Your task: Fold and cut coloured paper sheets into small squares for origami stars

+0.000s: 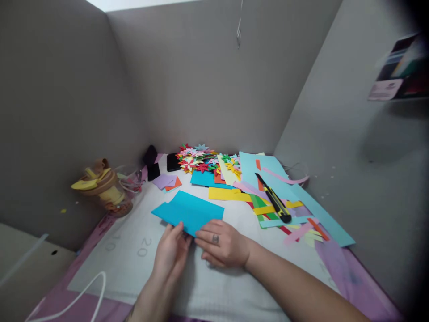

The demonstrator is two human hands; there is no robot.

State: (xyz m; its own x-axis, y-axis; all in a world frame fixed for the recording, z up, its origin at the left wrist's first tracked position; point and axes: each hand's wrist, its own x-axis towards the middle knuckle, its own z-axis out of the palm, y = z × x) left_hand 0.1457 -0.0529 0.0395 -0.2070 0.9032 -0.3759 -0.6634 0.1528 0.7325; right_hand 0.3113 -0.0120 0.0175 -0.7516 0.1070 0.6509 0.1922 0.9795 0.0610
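Note:
A folded blue paper (187, 210) lies on the white cutting mat (134, 264) in front of me. My left hand (170, 255) rests at the paper's near edge, fingers together and touching it. My right hand (223, 245), a ring on one finger, lies flat with its fingers stretched onto the paper's near right corner, pressing it down. Neither hand lifts the paper off the mat.
A yellow-and-black utility knife (273, 199) lies on a heap of coloured paper strips (268, 205) to the right. Folded paper stars (201, 158) pile up at the back. A jar with yellow lid (105, 188) stands at left. Grey partition walls enclose the desk; a white cable (83, 295) trails at near left.

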